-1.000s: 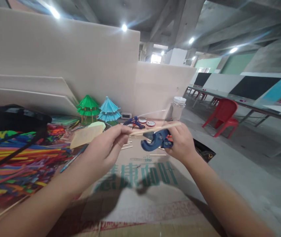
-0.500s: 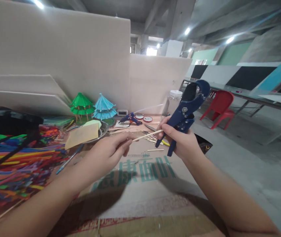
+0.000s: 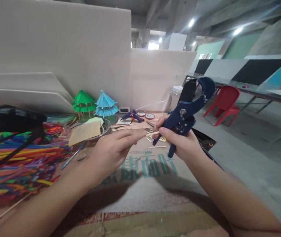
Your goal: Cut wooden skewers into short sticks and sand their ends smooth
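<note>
A thin pale wooden stick (image 3: 152, 134) spans the gap between my two hands above the cardboard. My left hand (image 3: 117, 143) has its fingers closed on the stick's left end, hiding that end. My right hand (image 3: 180, 138) grips a navy blue pipe cutter (image 3: 183, 112) by its handles, with the curved jaw tilted up and to the right. Its thumb and forefinger also meet the stick's other end. Short cut sticks (image 3: 157, 147) lie on the cardboard (image 3: 140, 187) just beyond my hands.
Green (image 3: 83, 102) and light blue (image 3: 105, 103) paper umbrella-roof models stand at the back. Nearby are a glue gun (image 3: 132, 115), a metal bowl (image 3: 106, 126) with paper on it, and a lidded jar (image 3: 176, 93). Colourful strips (image 3: 19, 164) pile up at left; a red chair (image 3: 223, 102) stands right.
My left hand has moved right along the stick, closer to my right hand, and less of the stick shows between them. The view has shifted slightly.
</note>
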Demonstrator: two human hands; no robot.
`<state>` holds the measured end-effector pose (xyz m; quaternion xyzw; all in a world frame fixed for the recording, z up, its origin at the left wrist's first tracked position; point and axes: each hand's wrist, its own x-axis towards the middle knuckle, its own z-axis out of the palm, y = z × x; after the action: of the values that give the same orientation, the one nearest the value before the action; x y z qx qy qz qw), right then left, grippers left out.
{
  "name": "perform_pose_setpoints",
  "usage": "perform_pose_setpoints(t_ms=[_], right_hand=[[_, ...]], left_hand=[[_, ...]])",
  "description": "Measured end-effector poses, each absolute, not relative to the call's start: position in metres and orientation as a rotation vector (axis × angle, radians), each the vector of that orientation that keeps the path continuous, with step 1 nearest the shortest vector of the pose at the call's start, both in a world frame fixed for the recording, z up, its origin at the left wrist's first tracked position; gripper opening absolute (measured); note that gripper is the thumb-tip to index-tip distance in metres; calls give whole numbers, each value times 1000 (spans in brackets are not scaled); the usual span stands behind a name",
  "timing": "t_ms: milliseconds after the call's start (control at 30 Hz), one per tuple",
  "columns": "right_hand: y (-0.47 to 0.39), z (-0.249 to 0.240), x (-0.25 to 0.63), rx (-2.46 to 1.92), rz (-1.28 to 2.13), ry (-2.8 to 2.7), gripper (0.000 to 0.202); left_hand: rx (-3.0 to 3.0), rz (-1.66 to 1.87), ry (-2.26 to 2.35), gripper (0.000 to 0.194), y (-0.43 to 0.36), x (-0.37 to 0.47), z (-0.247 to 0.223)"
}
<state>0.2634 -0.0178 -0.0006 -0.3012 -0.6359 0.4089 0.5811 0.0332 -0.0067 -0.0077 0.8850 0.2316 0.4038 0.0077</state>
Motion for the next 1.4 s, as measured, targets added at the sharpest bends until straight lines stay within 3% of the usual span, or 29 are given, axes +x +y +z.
perform_pose_setpoints(t_ms=[167, 333, 533, 833, 1033, 1400], right_hand=[[-21, 2, 262, -669, 1006, -1468, 16], [-23, 7, 264, -662, 941, -1455, 13], [-18, 9, 277, -723, 746, -1531, 22], [21, -4, 310, -996, -147, -1835, 21], [15, -9, 295, -875, -294, -2032, 38], [19, -13, 294, -936, -301, -2094, 42]], left_hand=[[2816, 1451, 740, 24, -10, 32, -7], [2783, 1393, 935, 11, -13, 29, 0], [2714, 1391, 1048, 14, -11, 19, 9], [2130, 1263, 855, 23, -17, 19, 15], [1629, 1086, 604, 35, -17, 27, 11], [1393, 1045, 507, 39, -7, 34, 6]])
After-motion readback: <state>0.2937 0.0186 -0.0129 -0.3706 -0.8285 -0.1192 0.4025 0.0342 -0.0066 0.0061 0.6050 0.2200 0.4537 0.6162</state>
